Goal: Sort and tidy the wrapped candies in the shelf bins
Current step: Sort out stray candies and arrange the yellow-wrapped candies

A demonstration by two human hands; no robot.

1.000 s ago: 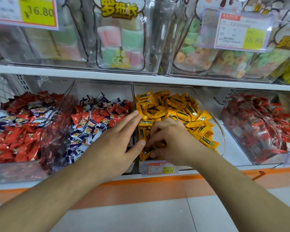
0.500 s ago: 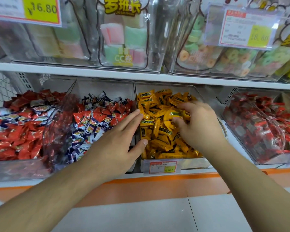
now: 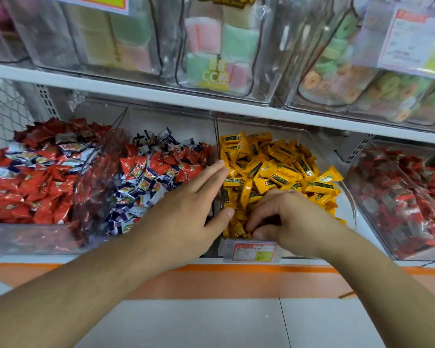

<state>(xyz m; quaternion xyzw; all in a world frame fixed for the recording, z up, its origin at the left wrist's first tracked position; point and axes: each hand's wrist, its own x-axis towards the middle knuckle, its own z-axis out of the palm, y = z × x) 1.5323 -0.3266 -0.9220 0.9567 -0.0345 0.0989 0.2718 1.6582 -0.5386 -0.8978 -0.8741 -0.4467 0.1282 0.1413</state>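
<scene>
White metal shelving [image 3: 161, 95] fills the view, with an orange stripe along the lower shelf's front edge and pale floor tiles below. On the lower shelf sits a row of clear plastic bins. The middle clear bin [image 3: 319, 146] holds a heap of yellow wrapped candies [image 3: 276, 169] and carries a small red-and-white price tag [image 3: 255, 252] on its front lip. Just left of it, a bin holds mixed red and blue-white wrapped candies [image 3: 156, 177]; further left lies a pile of red wrapped candies [image 3: 35, 177], and at the far right another clear bin of red-wrapped sweets [image 3: 399, 197].

The left hand [image 3: 189, 209] lies flat with its fingers straight, resting along the divide between the mixed bin and the yellow bin, thumb touching the yellow pile's edge. The right hand [image 3: 286, 217] is down in the front of the yellow bin, fingers curled around some of the yellow wrapped candies near the front wall.

On the upper shelf stand clear containers of pastel pink and green marshmallow rolls [image 3: 221, 49] and coloured ring sweets [image 3: 362, 79].
</scene>
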